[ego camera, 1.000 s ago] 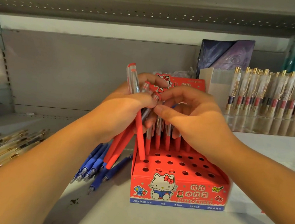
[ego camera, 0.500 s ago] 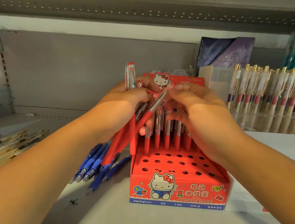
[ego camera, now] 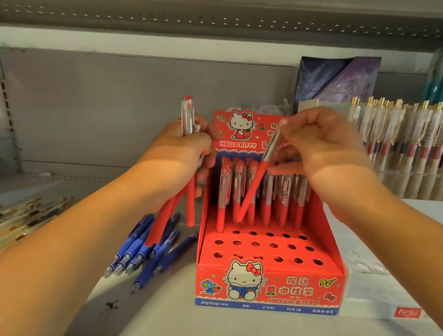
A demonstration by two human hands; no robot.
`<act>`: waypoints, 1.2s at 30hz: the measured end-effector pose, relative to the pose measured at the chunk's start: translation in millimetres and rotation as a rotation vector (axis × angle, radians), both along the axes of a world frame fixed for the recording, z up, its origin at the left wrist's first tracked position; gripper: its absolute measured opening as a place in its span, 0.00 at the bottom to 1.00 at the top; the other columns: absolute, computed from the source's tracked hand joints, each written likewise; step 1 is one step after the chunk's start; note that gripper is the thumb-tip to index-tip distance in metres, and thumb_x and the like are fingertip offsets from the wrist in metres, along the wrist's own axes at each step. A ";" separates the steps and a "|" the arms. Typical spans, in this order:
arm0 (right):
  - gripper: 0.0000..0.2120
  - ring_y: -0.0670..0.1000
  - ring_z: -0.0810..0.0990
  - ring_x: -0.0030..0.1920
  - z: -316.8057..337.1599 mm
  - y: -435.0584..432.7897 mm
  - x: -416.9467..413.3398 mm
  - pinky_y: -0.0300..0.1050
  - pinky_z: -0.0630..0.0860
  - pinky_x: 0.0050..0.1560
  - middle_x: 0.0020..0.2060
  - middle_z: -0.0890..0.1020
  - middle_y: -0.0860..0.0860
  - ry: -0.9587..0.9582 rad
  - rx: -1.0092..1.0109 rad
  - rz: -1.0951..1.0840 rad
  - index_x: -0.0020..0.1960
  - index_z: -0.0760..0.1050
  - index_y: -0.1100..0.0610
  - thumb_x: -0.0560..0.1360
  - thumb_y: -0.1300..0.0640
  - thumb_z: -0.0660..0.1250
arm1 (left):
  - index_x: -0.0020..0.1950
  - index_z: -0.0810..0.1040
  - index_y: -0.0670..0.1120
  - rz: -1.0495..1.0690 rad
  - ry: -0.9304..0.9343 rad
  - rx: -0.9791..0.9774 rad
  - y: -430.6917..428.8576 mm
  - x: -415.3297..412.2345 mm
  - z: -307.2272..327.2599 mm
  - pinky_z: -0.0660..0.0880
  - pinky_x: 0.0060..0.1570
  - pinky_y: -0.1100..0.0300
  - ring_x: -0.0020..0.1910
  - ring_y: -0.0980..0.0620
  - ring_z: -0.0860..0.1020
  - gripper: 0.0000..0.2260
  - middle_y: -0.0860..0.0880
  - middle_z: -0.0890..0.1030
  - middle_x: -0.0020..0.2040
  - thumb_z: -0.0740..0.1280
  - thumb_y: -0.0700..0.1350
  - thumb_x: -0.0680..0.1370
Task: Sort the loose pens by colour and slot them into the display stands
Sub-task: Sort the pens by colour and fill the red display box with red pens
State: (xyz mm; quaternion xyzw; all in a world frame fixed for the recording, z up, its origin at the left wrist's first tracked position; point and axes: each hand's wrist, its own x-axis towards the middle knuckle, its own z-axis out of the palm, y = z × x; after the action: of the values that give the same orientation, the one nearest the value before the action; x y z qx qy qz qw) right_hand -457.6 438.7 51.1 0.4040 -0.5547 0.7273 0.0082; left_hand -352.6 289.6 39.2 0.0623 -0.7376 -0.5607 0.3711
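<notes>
Red-barrelled clear-topped pen [ego camera: 254, 182] tilted, tip low in red cardboard display stand [ego camera: 312, 281], right hand [ego camera: 324, 149] fingers pinching it, left hand [ego camera: 180, 155] fingers clamped round red pen bundle [ego camera: 160, 224]

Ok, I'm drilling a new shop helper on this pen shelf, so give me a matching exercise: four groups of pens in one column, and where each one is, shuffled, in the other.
Pens
1. blue pens
2. bunch of red pens
3. single red pen
4. gold-clipped pens

Places
A. pinched by the right hand, tilted over the red stand
B. lying loose on the shelf, left of the red stand
C. gripped in the left hand
D. upright in the clear holder at the right

Pairs: 1-B, 2-C, 3-A, 4-D
</notes>
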 end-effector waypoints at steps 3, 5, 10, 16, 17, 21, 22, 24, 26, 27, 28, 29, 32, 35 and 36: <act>0.11 0.51 0.80 0.28 -10.6 -5.9 0.3 0.48 0.81 0.28 0.26 0.78 0.49 0.106 0.099 -0.032 0.42 0.69 0.54 0.80 0.66 0.63 | 0.45 0.75 0.48 -0.053 -0.039 -0.025 2.0 1.5 -2.6 0.65 0.21 0.61 0.22 0.52 0.66 0.12 0.47 0.73 0.29 0.56 0.34 0.74; 0.11 0.53 0.80 0.31 -14.7 -7.5 0.2 0.47 0.81 0.29 0.28 0.78 0.51 0.157 0.118 -0.056 0.42 0.70 0.52 0.80 0.65 0.64 | 0.46 0.75 0.47 -0.071 -0.061 -0.036 3.3 2.0 -4.2 0.65 0.22 0.61 0.22 0.52 0.66 0.12 0.47 0.73 0.30 0.56 0.34 0.74; 0.09 0.54 0.81 0.30 -15.6 -7.4 -3.9 0.46 0.80 0.26 0.28 0.79 0.51 0.159 0.160 -0.030 0.43 0.71 0.54 0.79 0.65 0.64 | 0.46 0.75 0.47 -0.093 -0.077 -0.041 4.0 3.1 -3.5 0.66 0.21 0.62 0.22 0.52 0.67 0.11 0.48 0.74 0.29 0.56 0.34 0.75; 0.06 0.59 0.85 0.35 -28.0 -11.4 2.1 0.54 0.83 0.32 0.33 0.84 0.55 0.263 0.447 -0.032 0.44 0.74 0.53 0.78 0.61 0.67 | 0.47 0.75 0.44 -0.183 0.018 -0.012 5.2 4.2 -3.1 0.68 0.22 0.60 0.23 0.49 0.68 0.11 0.45 0.75 0.30 0.57 0.32 0.76; 0.05 0.59 0.85 0.36 -30.0 -11.9 3.0 0.57 0.83 0.35 0.34 0.85 0.56 0.287 0.498 -0.033 0.45 0.75 0.52 0.79 0.60 0.67 | 0.48 0.75 0.43 -0.208 0.031 -0.014 5.8 4.7 -3.3 0.68 0.22 0.60 0.23 0.49 0.68 0.11 0.44 0.75 0.30 0.56 0.31 0.76; 0.05 0.50 0.85 0.33 -28.8 -11.5 2.0 0.57 0.84 0.37 0.34 0.85 0.53 0.326 0.551 -0.070 0.45 0.75 0.50 0.79 0.58 0.67 | 0.48 0.76 0.41 -0.275 0.052 0.004 7.9 6.4 -3.5 0.72 0.24 0.57 0.23 0.47 0.71 0.10 0.42 0.75 0.31 0.56 0.31 0.78; 0.04 0.49 0.85 0.32 -27.6 -10.5 1.8 0.54 0.84 0.35 0.33 0.85 0.53 0.335 0.560 -0.078 0.45 0.75 0.50 0.78 0.57 0.67 | 0.49 0.76 0.41 -0.286 0.051 0.014 8.3 6.9 -3.2 0.74 0.25 0.56 0.24 0.46 0.72 0.10 0.42 0.76 0.32 0.57 0.31 0.78; 0.03 0.47 0.83 0.31 -26.2 -7.7 1.1 0.48 0.83 0.34 0.34 0.84 0.51 0.388 0.568 -0.131 0.45 0.76 0.50 0.77 0.55 0.69 | 0.51 0.76 0.41 -0.311 0.044 0.016 9.1 8.1 -2.2 0.76 0.27 0.55 0.26 0.46 0.74 0.09 0.42 0.77 0.33 0.57 0.32 0.79; 0.02 0.42 0.81 0.35 -24.1 -5.0 0.7 0.43 0.79 0.39 0.38 0.83 0.45 0.472 0.530 -0.215 0.46 0.78 0.48 0.74 0.53 0.70 | 0.52 0.75 0.41 -0.350 0.035 0.014 9.9 9.4 -1.2 0.78 0.28 0.54 0.27 0.45 0.77 0.09 0.41 0.79 0.34 0.58 0.32 0.79; 0.04 0.41 0.80 0.38 -22.6 -3.5 1.3 0.42 0.78 0.43 0.40 0.82 0.43 0.488 0.481 -0.218 0.47 0.78 0.48 0.73 0.54 0.71 | 0.52 0.75 0.41 -0.372 0.032 0.014 10.5 10.2 -1.0 0.79 0.28 0.54 0.27 0.45 0.78 0.09 0.40 0.79 0.35 0.58 0.32 0.79; 0.05 0.41 0.80 0.38 -20.6 -2.2 2.8 0.42 0.77 0.44 0.41 0.82 0.43 0.483 0.422 -0.192 0.48 0.79 0.47 0.73 0.55 0.71 | 0.52 0.75 0.41 -0.392 0.029 0.013 10.9 10.6 -1.0 0.79 0.28 0.54 0.28 0.44 0.79 0.09 0.40 0.79 0.35 0.58 0.31 0.79; 0.06 0.41 0.79 0.36 -18.7 -0.5 4.4 0.41 0.75 0.42 0.42 0.83 0.42 0.461 0.369 -0.151 0.49 0.79 0.47 0.74 0.57 0.70 | 0.52 0.75 0.42 -0.406 0.025 0.013 11.3 11.0 -0.8 0.79 0.28 0.54 0.30 0.43 0.80 0.09 0.40 0.80 0.35 0.59 0.31 0.79; 0.06 0.42 0.79 0.34 -15.9 3.0 11.1 0.39 0.73 0.36 0.39 0.83 0.42 0.352 0.292 -0.006 0.49 0.80 0.46 0.74 0.55 0.71 | 0.53 0.76 0.43 -0.428 0.018 0.041 13.0 12.5 -0.1 0.81 0.30 0.53 0.39 0.39 0.85 0.08 0.39 0.83 0.38 0.60 0.33 0.80; 0.06 0.45 0.82 0.37 -17.7 1.0 13.7 0.42 0.75 0.39 0.38 0.84 0.48 0.276 0.283 0.104 0.51 0.80 0.49 0.76 0.58 0.71 | 0.52 0.76 0.44 -0.439 0.022 0.066 15.1 13.3 1.1 0.81 0.30 0.52 0.38 0.39 0.85 0.09 0.38 0.83 0.39 0.60 0.32 0.80; 0.07 0.45 0.80 0.34 -18.9 0.1 13.6 0.43 0.74 0.38 0.34 0.82 0.49 0.269 0.282 0.131 0.52 0.80 0.50 0.76 0.59 0.71 | 0.53 0.75 0.44 -0.440 0.012 0.046 16.4 13.8 1.2 0.80 0.28 0.55 0.33 0.41 0.84 0.09 0.37 0.82 0.36 0.59 0.32 0.81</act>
State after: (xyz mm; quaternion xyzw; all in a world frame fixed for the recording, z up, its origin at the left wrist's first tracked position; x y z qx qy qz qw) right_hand -444.0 438.8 32.2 0.5299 -0.6176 0.5808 -0.0220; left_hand -338.8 306.0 40.3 -0.0949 -0.7180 -0.6453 0.2429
